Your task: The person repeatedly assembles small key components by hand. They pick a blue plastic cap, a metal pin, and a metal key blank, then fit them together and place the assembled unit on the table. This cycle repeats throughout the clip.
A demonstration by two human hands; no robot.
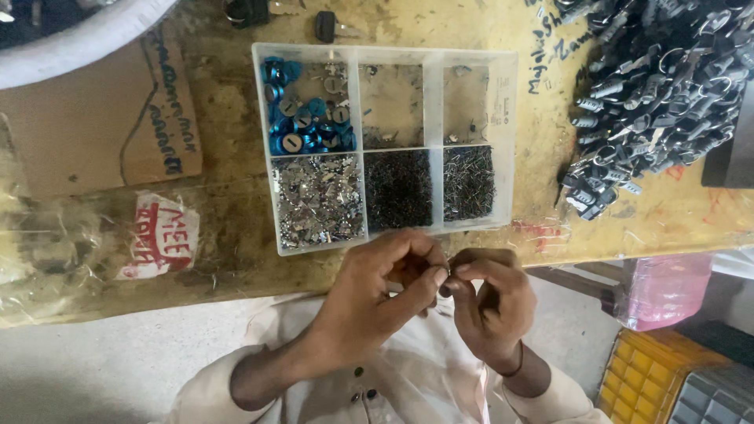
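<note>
My left hand (385, 290) and my right hand (491, 302) meet just below the bench edge, fingertips pinched together on a tiny metal part (448, 272) that is mostly hidden. Directly beyond them lies a clear plastic compartment tray (503, 141). It holds blue round lock cylinders (302, 106) at the back left, shiny silver flat bits (318, 196) at the front left, and small dark pins (399, 188) and dark springs or pins (467, 180) in the front middle and right. Two back compartments are nearly bare.
A heap of black-headed keys on rings (652, 86) lies at the right of the worn yellow bench (236, 196). Cardboard (94, 118) and a torn red-and-white label (161, 235) lie left. A yellow crate (652, 373) and pink bag (667, 286) sit below right.
</note>
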